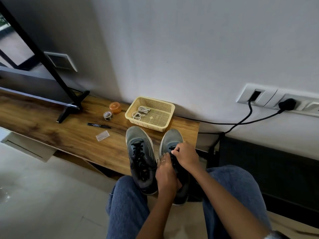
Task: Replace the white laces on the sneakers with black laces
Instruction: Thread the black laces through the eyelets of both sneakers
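Two grey sneakers stand side by side, toes toward the wall, on the near edge of a wooden shelf (72, 135). The left sneaker (140, 157) is threaded with a black lace. Both hands work on the right sneaker (172, 138). My right hand (187, 155) pinches a black lace (173, 161) at the eyelets. My left hand (166, 173) grips the shoe's tongue area just below, its fingers curled; the lace there is mostly hidden. White laces (140, 112) lie coiled in a yellow mesh basket (166, 125) behind the shoes.
On the shelf to the left lie a black marker (98, 125), a small clear plastic case (102, 135), a tape roll (108, 115) and an orange round container (115, 107). A TV stand leg (72, 107) is further left. Black cables (241, 123) run from wall sockets at right.
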